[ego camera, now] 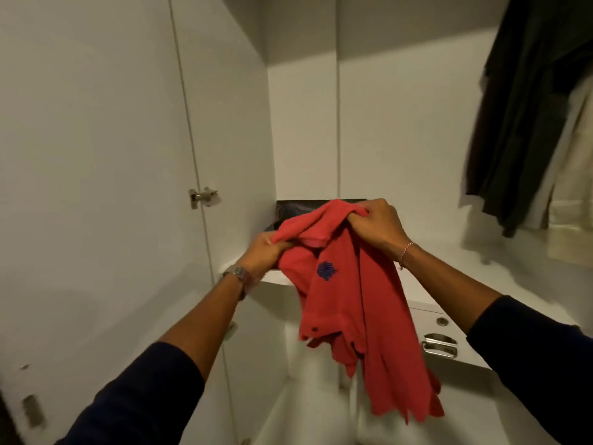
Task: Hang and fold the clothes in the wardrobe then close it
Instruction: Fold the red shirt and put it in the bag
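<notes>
A red polo shirt (359, 316) with a dark blue chest logo hangs in front of the open white wardrobe (305, 130). My left hand (266, 252) grips its left shoulder. At the collar end my right hand (375, 224) clutches a bunch of the fabric. The shirt's body droops crumpled below both hands, over the front edge of the wardrobe shelf (481, 261). Both hands are held close together at the same height.
Dark garments (526, 107) and a cream one (571, 187) hang at the right inside the wardrobe. A dark object (295, 208) lies at the back of the shelf behind the shirt. A drawer with a metal handle (439, 345) sits below. The open door (96, 187) stands at the left.
</notes>
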